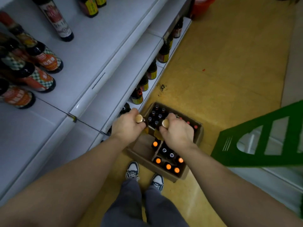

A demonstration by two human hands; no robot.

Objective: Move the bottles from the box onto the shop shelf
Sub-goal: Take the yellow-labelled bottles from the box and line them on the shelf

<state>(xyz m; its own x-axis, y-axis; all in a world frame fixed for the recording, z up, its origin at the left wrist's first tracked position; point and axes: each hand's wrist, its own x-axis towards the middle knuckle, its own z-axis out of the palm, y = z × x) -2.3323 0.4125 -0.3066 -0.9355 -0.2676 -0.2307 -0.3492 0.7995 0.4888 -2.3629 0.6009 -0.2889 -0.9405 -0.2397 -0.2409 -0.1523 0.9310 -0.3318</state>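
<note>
The brown cardboard box [147, 164] stands open at lower centre, holding upright dark bottles [168, 166] with orange or dark caps. Two gold-capped bottles [139, 118] are just above it, beside the white shelf [105, 66].

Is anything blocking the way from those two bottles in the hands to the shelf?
Nothing visible does. The left hand grips the left bottle and the right hand the right bottle, both above the box; toward the shelf lies only open air.

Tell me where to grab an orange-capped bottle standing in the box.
Grip the orange-capped bottle by the neck just under its cap, coming straight down from above. It stands upright, packed tight among others in the box, so only its top is exposed.
</note>
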